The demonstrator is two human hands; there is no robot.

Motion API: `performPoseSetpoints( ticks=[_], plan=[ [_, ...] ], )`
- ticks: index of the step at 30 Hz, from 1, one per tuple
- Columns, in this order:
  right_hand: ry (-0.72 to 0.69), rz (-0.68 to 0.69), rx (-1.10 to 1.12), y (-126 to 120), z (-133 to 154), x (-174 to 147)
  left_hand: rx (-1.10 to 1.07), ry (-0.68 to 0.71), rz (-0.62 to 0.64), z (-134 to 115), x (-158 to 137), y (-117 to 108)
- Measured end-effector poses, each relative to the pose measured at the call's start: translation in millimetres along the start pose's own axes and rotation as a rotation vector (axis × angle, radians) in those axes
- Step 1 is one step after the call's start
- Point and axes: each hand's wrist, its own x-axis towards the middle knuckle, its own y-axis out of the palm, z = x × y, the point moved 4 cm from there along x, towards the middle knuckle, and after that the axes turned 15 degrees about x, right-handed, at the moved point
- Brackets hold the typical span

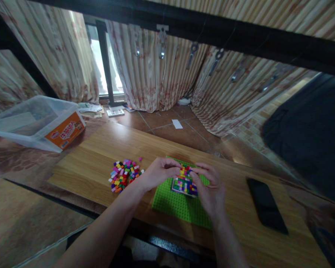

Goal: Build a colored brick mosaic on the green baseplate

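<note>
A small build of colourful toy bricks (184,182) sits over the green studded baseplate (178,208); I cannot tell whether it touches the plate or is raised slightly. At its upper left edge, my left hand (160,173) grips the build, thumb and forefinger drawn together. My right hand (212,186) holds the opposite side, its thumb against the bricks and its fingers curled around the far corner. Fingers partly cover the upper bricks. Left of my left hand lies a pile of loose toy bricks (123,175), with one pink brick (140,159) apart from it.
The wooden table (100,145) carries a black phone (266,204) on the right. Beyond its left end stands a clear plastic bin (36,137) with an orange label. Curtains (162,78), papers (91,108) and a white card (176,124) are farther back. A dark bar crosses above.
</note>
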Motion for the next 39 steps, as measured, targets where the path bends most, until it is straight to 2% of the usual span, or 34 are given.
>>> performPoseSetpoints(
  ticks=[3,7,14,23,28,34,39],
  plan=[
    [0.057,-0.022,0.029,-7,-11,2,0.008,-0.02,-0.076,1,1,-4],
    [0.085,0.002,0.033,-11,-21,3,0.045,-0.014,-0.115,2,1,-6],
    [0.143,0.032,0.027,-6,-25,1,0.195,0.045,-0.102,7,5,-6],
    [0.208,0.011,0.055,-2,-26,0,0.255,0.049,-0.093,6,4,-6],
    [0.316,-0.064,0.207,3,-35,-1,0.243,0.031,-0.082,6,4,-5],
    [0.57,-0.18,0.54,13,-39,-8,0.235,0.012,-0.084,6,4,-4],
    [0.617,-0.206,0.607,17,-36,-8,0.246,0.006,-0.078,6,4,-4]
  ],
)
